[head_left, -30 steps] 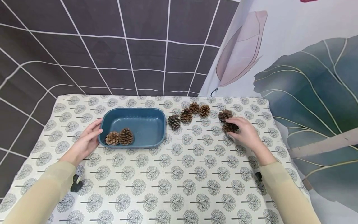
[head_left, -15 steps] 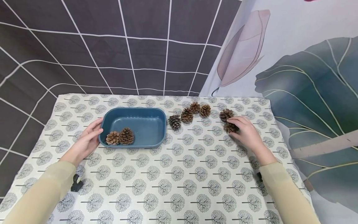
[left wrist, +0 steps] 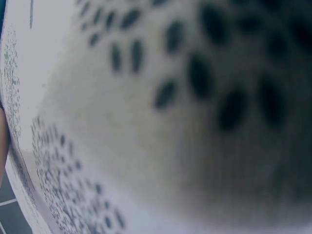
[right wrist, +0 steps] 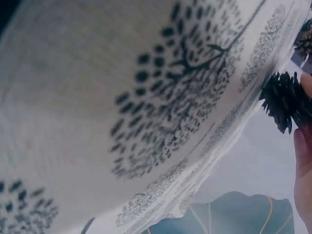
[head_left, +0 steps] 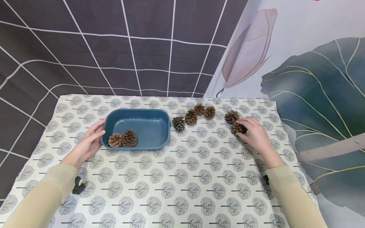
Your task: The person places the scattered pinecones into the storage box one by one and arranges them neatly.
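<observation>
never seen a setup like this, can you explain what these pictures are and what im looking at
There is no machine, just a person's two bare hands. The wide picture comes from a camera worn on the head; the close ones come from a camera on each wrist and show mostly tree-print cloth. On that cloth sits a blue tray with two pine cones inside. The left hand touches its left end. The right hand pinches another pine cone, and five more lie on the cloth.
</observation>
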Tool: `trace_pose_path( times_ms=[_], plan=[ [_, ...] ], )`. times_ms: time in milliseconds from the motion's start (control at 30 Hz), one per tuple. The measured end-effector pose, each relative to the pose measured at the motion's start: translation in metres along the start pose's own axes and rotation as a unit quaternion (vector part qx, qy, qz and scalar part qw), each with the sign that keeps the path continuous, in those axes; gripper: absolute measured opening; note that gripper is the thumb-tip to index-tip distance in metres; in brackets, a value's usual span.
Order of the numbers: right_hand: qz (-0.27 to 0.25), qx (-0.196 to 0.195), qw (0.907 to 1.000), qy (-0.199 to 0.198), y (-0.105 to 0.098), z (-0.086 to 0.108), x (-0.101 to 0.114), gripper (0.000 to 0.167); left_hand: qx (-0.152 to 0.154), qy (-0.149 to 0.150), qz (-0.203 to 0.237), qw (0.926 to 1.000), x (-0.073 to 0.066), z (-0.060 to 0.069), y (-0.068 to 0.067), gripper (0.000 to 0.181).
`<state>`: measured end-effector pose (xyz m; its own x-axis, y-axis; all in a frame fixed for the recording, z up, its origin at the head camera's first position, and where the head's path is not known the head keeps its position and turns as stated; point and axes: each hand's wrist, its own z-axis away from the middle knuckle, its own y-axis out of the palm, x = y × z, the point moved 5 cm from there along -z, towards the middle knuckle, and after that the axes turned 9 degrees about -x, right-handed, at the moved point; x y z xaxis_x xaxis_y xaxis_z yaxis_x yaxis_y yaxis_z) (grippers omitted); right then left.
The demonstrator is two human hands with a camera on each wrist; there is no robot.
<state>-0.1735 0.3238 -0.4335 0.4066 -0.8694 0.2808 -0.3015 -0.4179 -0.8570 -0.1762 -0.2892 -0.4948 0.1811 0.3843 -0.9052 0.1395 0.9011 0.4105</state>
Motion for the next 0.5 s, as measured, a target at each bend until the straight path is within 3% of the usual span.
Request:
trace_pose_path(
  times_ms=[233, 500],
  plan=[
    [-0.008, -0.009, 0.9995, 0.029, -0.008, -0.002, 0.003, 0.053, -0.006, 0.0, 0.003, 1.0, 0.0, 0.0, -0.001, 0.047],
    [-0.054, -0.03, 0.9965, 0.056, -0.01, -0.014, 0.019, 0.053, -0.005, 0.001, 0.014, 0.9999, 0.001, 0.0, -0.001, 0.048]
  ],
)
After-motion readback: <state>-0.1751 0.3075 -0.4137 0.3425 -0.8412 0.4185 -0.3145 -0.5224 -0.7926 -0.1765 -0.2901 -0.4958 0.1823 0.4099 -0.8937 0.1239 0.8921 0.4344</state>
